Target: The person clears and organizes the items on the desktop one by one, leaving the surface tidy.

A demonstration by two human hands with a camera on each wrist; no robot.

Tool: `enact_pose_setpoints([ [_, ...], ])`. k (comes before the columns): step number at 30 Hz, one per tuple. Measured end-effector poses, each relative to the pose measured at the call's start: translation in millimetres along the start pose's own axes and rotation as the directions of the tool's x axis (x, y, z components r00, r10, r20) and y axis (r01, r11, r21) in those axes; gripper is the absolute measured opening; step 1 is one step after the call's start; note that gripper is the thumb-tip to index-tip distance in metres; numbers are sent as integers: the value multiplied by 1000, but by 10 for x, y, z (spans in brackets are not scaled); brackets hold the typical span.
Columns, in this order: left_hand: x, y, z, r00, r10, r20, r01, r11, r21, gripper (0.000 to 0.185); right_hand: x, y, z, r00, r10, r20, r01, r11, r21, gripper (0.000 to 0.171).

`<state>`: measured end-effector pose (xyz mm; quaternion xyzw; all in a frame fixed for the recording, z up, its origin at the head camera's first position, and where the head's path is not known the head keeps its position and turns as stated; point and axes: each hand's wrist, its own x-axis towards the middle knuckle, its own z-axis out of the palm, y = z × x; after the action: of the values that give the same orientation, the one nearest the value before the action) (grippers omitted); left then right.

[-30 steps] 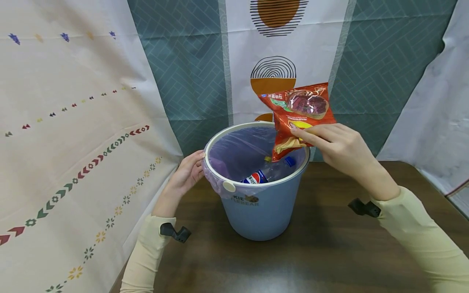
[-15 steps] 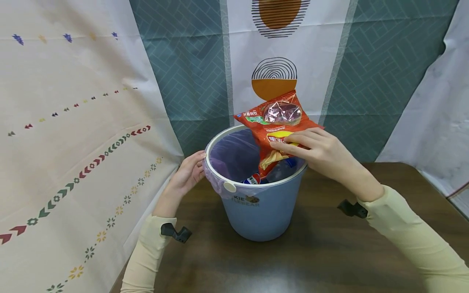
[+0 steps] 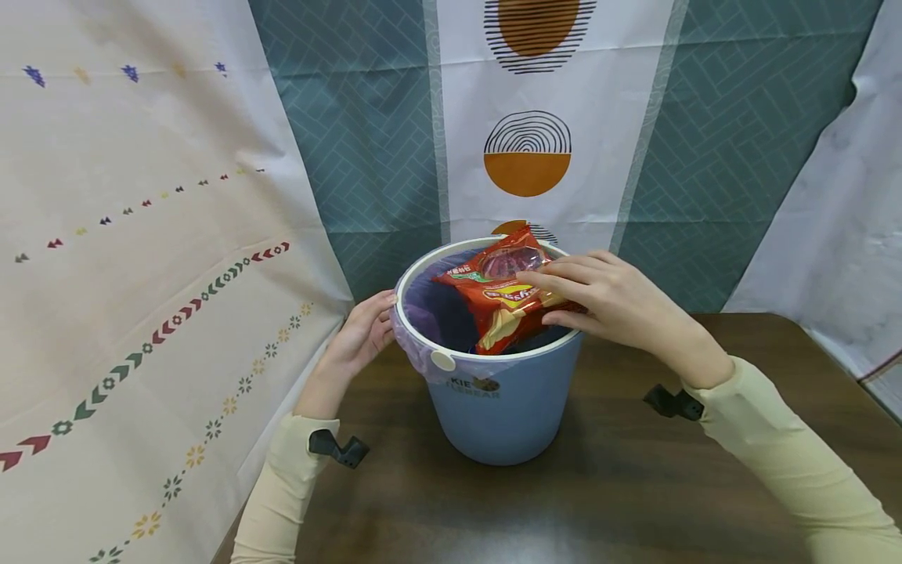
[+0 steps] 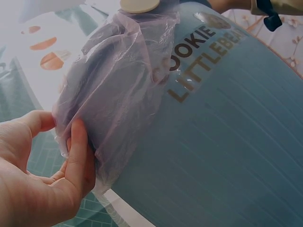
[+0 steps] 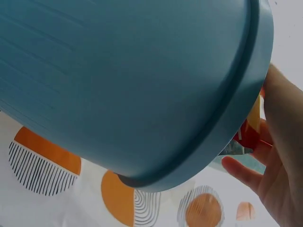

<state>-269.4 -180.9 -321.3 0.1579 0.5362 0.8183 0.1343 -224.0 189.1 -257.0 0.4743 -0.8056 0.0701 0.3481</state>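
On the side of the round blue plastic bin [image 4: 227,132] you can read gold capital lettering in two lines, "COOKIE" over "LITTLEBEAR", with a small round gold emblem above the words; the left wrist view shows it plainly. From your head view the same lettering sits just under the rim on the near wall [image 3: 474,385], but there you only make out "KIE" and part of the second line. The red crinkled snack bag [image 3: 503,294] carries a yellow logo patch and printed characters, probably Chinese, too blurred to read.
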Motion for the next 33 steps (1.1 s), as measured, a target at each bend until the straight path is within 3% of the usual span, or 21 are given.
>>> enact_pose_setpoints([
  [6, -21, -5, -36, 1000, 9, 14, -9, 1000, 17, 15, -3, 6, 34, 1000, 6, 20, -8, 998, 66, 47],
  [10, -29, -1, -43, 1000, 14, 24, -15, 1000, 23, 15, 17, -12, 32, 992, 53, 118, -66, 991, 114, 38],
  [13, -29, 2, -42, 999, 18, 31, -19, 1000, 25, 16, 34, -33, 26, 961, 112, 254, -157, 974, 165, 34],
  [18, -38, 1, -21, 1000, 14, 22, -15, 1000, 21, 16, 68, -92, 45, 882, 136, 451, -266, 934, 237, 30],
  [23, -42, -1, -9, 1000, 8, 23, -8, 1000, 9, 16, 92, -134, 68, 847, 148, 511, -317, 912, 262, 33],
  [25, -41, 2, -8, 1000, 7, 21, -7, 1000, 3, 16, 95, -140, 52, 853, 162, 497, -325, 909, 261, 33],
  [28, -51, 16, -9, 1000, 1, 14, -1, 1000, -4, 17, 79, -132, 16, 889, 180, 422, -309, 915, 260, 33],
  [33, -77, 42, -27, 1000, -7, 24, 6, 1000, 17, 20, -6, -73, -13, 976, 152, 157, -190, 944, 271, 30],
])
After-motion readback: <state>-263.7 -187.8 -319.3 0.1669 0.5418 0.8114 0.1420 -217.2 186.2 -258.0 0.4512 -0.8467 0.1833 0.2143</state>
